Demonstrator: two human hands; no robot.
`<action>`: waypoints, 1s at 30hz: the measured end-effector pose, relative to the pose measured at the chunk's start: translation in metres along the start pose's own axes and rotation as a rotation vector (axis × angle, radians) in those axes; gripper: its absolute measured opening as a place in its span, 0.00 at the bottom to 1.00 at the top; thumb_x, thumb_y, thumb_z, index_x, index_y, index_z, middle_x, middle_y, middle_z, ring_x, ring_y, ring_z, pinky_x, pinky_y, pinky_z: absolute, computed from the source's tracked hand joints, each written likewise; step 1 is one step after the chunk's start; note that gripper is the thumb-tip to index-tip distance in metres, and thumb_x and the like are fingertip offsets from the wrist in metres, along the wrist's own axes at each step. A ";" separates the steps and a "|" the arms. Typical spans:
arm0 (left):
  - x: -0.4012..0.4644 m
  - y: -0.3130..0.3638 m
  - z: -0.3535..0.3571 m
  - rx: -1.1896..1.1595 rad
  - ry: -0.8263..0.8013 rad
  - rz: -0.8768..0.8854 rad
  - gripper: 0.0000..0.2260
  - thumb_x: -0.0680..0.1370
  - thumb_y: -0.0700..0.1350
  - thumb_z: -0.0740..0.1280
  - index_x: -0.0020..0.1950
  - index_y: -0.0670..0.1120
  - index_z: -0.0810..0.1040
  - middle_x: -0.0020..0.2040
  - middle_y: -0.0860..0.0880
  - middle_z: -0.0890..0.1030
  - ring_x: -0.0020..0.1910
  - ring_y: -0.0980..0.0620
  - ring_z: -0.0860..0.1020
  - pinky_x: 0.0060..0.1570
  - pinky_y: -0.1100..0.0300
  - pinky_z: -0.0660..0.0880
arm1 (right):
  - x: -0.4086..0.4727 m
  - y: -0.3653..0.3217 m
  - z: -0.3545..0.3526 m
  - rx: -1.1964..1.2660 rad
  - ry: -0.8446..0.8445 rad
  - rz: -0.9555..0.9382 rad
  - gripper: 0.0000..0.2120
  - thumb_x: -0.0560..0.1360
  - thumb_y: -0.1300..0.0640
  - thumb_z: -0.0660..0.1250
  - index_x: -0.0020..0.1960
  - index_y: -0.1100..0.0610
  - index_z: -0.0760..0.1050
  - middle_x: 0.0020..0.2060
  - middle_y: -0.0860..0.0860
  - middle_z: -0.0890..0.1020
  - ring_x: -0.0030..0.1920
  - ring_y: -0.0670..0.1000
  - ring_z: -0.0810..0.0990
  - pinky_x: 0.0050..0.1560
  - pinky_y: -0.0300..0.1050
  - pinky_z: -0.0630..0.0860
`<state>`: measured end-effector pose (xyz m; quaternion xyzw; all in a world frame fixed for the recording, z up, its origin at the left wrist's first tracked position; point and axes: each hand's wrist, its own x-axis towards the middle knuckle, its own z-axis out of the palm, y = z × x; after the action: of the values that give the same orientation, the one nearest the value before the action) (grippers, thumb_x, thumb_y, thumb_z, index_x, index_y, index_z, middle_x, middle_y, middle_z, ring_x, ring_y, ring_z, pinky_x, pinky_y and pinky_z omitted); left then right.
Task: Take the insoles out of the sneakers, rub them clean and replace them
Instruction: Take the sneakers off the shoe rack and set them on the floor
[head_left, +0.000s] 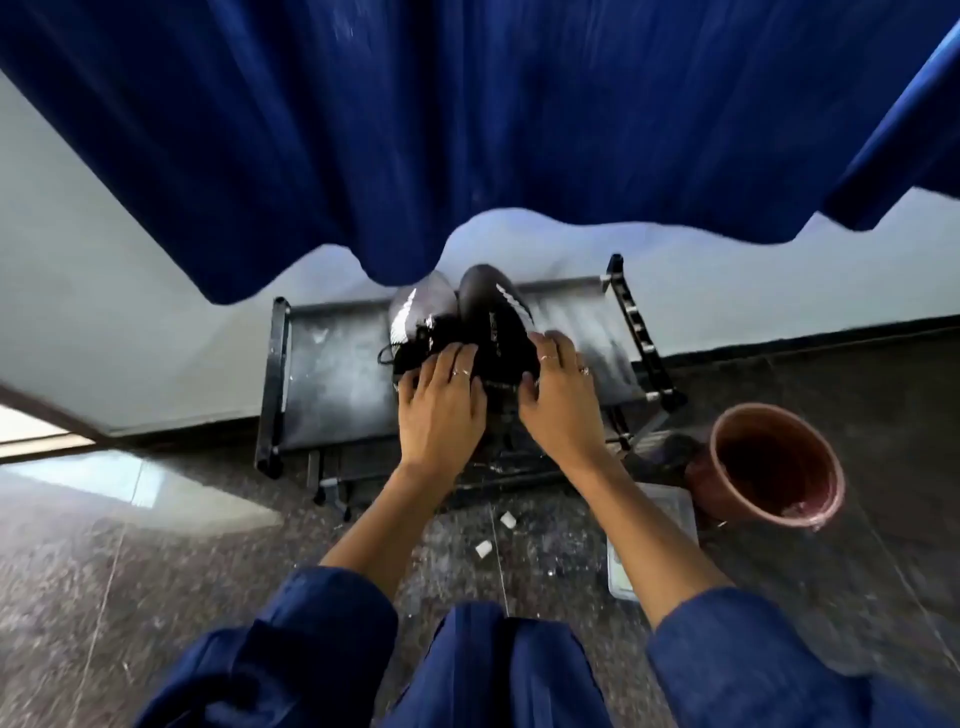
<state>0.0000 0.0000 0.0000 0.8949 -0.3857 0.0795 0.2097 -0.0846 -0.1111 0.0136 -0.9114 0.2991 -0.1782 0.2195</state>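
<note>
A pair of black sneakers with white side stripes stands on the top shelf of a low metal shoe rack (332, 358), toes pointing away from me. The left sneaker (415, 317) and the right sneaker (493, 306) stand side by side, touching. My left hand (441, 395) lies over the heel end of the left sneaker with fingers spread. My right hand (561, 395) lies on the heel and outer side of the right sneaker, fingers fairly straight. No insole is visible; the shoe openings are hidden under my hands.
A blue curtain (467, 130) hangs over the rack's far side. A reddish-brown bucket (774, 462) stands on the floor at the right, a flat pale tray (654, 551) beside it. Small white scraps (483, 548) lie on the speckled floor. A white wall is behind.
</note>
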 end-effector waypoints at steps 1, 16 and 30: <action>-0.001 -0.005 0.006 0.009 0.022 0.010 0.18 0.77 0.46 0.60 0.64 0.44 0.77 0.62 0.47 0.79 0.61 0.47 0.77 0.60 0.50 0.70 | -0.001 0.003 0.009 0.012 0.029 -0.007 0.21 0.73 0.63 0.62 0.66 0.60 0.68 0.63 0.57 0.71 0.61 0.60 0.72 0.57 0.58 0.74; 0.014 -0.023 0.002 0.216 -0.150 -0.093 0.14 0.78 0.51 0.65 0.61 0.47 0.77 0.60 0.47 0.78 0.64 0.46 0.72 0.63 0.50 0.64 | 0.012 0.017 0.046 0.185 -0.130 0.252 0.28 0.69 0.51 0.71 0.66 0.53 0.66 0.59 0.59 0.72 0.59 0.64 0.73 0.58 0.56 0.75; 0.014 -0.042 -0.009 -0.077 -0.373 -0.401 0.22 0.73 0.49 0.75 0.63 0.44 0.75 0.58 0.42 0.79 0.58 0.40 0.77 0.45 0.55 0.70 | 0.019 0.010 0.043 0.209 -0.130 0.397 0.22 0.69 0.58 0.75 0.61 0.60 0.74 0.56 0.58 0.80 0.56 0.58 0.79 0.49 0.44 0.75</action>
<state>0.0399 0.0202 -0.0009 0.9439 -0.2357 -0.1444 0.1807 -0.0557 -0.1179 -0.0238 -0.8165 0.4379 -0.1024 0.3621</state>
